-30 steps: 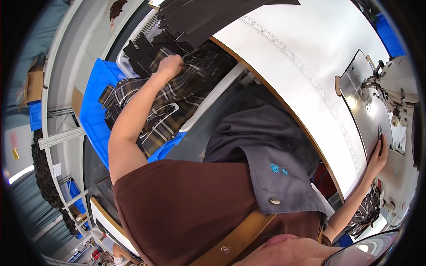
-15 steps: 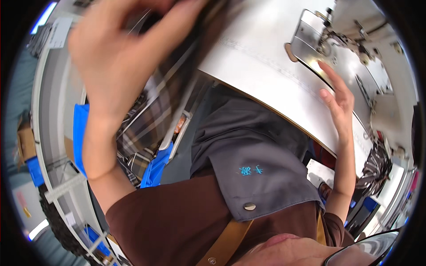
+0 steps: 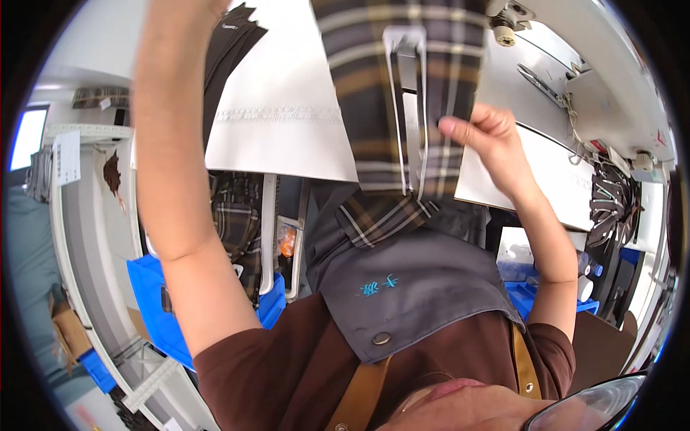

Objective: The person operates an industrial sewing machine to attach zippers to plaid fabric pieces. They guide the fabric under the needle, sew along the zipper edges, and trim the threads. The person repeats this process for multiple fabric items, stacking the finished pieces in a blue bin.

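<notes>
A dark plaid cloth piece (image 3: 363, 97) with white and tan lines lies over the white sewing table (image 3: 280, 136), its lower end hanging past the front edge. A long slot with pale edges runs down its middle. My right hand (image 3: 496, 147) pinches the cloth's right edge, thumb on top and fingers curled. Up at the top left, my left hand (image 3: 205, 8) is mostly cut off by the picture's edge, so its fingers do not show. Beside it is a stack of dark cloth pieces (image 3: 233, 39).
The sewing machine (image 3: 611, 93) stands at the right, with tweezers (image 3: 540, 85) lying on its bed. A blue bin (image 3: 162, 309) with folded plaid cloth (image 3: 237, 223) is at my left. Striped cloth (image 3: 611, 201) hangs at the far right.
My view has shifted. The plaid cloth, blurred at the left before, now lies on the table in front of me. My right hand has taken its edge; my left hand has moved up and away.
</notes>
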Tool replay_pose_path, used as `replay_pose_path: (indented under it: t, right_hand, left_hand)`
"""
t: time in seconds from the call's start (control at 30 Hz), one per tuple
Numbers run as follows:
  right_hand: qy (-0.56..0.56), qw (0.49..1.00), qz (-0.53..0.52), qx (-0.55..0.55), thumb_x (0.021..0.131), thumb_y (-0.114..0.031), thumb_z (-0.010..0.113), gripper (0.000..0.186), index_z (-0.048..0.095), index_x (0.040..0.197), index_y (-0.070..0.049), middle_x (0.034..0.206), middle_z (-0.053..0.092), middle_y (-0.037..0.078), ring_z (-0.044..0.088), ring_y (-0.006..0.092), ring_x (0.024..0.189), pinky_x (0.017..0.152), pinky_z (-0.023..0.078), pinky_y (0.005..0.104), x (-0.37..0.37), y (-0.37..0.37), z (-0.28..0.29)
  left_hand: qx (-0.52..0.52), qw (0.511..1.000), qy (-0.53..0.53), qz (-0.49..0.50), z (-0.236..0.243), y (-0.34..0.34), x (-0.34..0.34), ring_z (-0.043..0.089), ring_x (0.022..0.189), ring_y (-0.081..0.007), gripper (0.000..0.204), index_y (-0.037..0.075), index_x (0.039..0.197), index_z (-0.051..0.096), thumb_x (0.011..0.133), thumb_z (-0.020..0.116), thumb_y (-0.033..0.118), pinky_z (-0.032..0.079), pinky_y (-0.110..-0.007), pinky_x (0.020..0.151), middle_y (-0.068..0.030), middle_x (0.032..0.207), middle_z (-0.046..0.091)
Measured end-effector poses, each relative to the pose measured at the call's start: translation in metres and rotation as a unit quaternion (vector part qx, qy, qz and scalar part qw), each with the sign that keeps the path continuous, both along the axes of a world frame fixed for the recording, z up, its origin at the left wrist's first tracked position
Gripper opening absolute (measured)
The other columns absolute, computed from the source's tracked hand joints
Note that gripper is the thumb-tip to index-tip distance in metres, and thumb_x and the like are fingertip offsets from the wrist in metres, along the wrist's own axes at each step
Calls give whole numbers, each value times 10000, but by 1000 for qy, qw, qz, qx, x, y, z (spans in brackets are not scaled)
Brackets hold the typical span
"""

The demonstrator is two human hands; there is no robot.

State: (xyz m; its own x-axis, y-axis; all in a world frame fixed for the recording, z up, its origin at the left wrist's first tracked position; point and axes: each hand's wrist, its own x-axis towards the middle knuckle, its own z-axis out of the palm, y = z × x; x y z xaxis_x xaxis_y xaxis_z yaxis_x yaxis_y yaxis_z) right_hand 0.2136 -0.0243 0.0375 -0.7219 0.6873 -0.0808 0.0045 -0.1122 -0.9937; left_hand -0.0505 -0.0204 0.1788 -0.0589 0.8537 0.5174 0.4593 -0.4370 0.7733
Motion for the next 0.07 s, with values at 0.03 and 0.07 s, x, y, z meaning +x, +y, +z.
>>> replay_pose_path:
  t: [0.03,0.07]
  right_hand:
    - [-5,999,-21,-43,884,-29,606,354,564,1232,11,953,699,61,608,68,843,773,475,216,7,-9,-9]
    - [-36,999,-24,-27,882,-17,606,452,475,1314,-9,930,691,49,589,59,816,762,464,208,7,-21,-11]
  left_hand:
    - [-56,998,-18,-6,-26,20,-11,655,822,-133,396,1,1143,615,764,724,24,522,-253,757,-110,967,697]
    - [-108,993,-42,-1,-54,28,-29,651,849,-147,437,-5,1181,602,766,729,38,509,-240,784,-120,1003,689]
